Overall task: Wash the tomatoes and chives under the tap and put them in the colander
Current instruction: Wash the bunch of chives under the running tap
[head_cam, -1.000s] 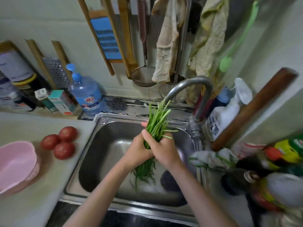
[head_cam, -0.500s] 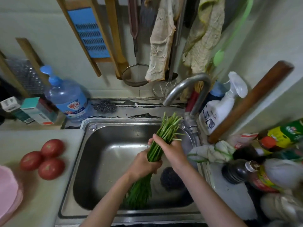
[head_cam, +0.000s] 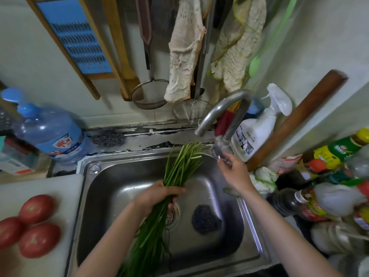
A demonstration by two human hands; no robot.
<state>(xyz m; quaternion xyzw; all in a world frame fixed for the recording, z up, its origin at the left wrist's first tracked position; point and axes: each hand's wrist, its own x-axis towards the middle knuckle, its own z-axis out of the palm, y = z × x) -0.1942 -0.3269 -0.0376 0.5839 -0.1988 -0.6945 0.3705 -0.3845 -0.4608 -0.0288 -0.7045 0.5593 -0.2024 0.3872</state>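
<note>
I see left hand (head_cam: 159, 196) fingers wrapped round chives (head_cam: 179, 168) mid-bunch over sink (head_cam: 127, 176), tips pointing up-right toward tap (head_cam: 225, 110); right hand (head_cam: 233, 168) fingers at tap base, grip unclear. Tomatoes (head_cam: 34, 224) wait on tabletop (head_cam: 40, 184).

Tomatoes (head_cam: 30, 224) on counter L of sink (head_cam: 123, 166) — tap (head_cam: 223, 114) behind sink, R; scourer (head_cam: 205, 218) in sink.

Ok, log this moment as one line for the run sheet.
left hand: shut on chives over sink | right hand: at tap handle, grip unclear | tomatoes: on counter, unwashed
</note>
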